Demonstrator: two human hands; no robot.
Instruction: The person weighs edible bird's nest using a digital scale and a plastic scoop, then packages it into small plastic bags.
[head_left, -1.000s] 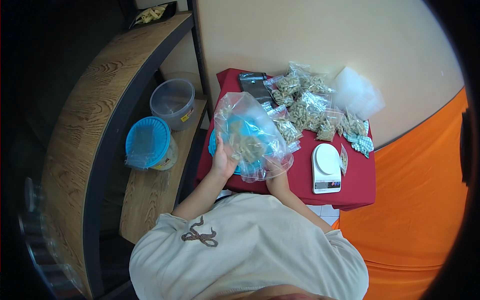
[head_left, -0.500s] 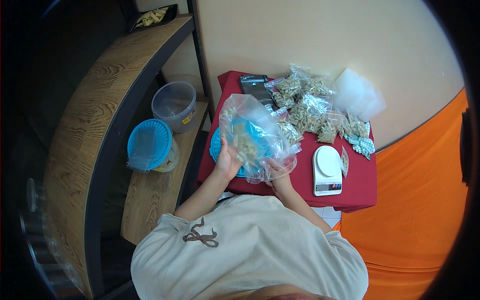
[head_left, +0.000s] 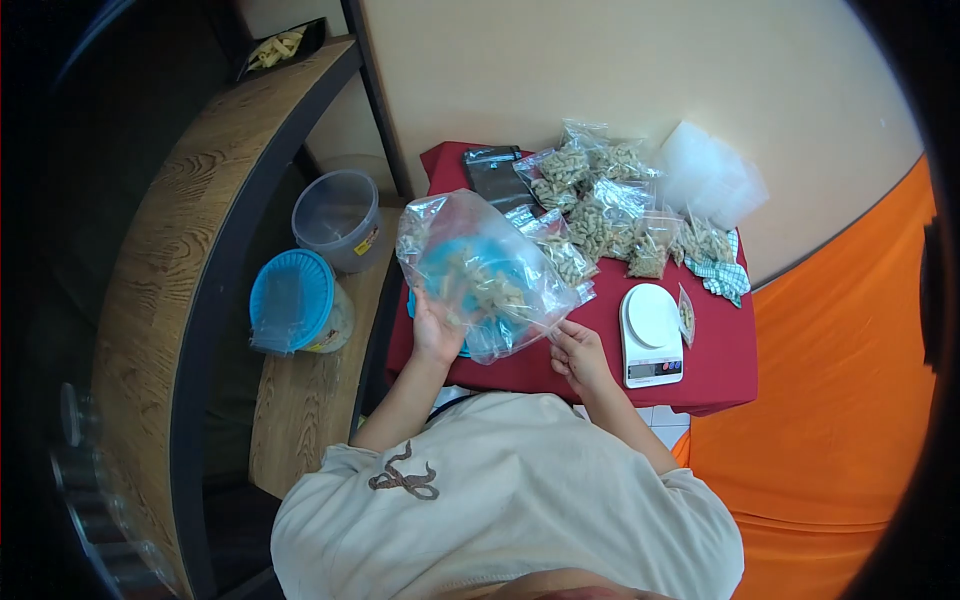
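Observation:
A large clear plastic bag (head_left: 515,250) with some pale, lumpy pieces in it is held above the front left of the table. My left hand (head_left: 437,330) supports its near left side, the fingers partly hidden by the plastic. At the bag's near right edge, my right hand (head_left: 580,357) pinches the plastic between thumb and fingers. Something with a blue rim (head_left: 411,303) shows beneath and through the bag. Several filled clear packets (head_left: 610,220) lie just behind it. To the right of my right hand stands a white kitchen scale (head_left: 652,335).
A red cloth (head_left: 720,370) covers the table. Empty clear bags (head_left: 710,175), a black pouch (head_left: 497,180) and a checked cloth (head_left: 722,280) lie on it. Left, a wooden shelf (head_left: 310,420) holds a clear tub (head_left: 338,215) and a blue-lidded tub (head_left: 295,300).
The bag has swung left and tilted, its contents spreading toward the lower right. My right hand has moved from under the plastic to its near right edge. The view has shifted slightly.

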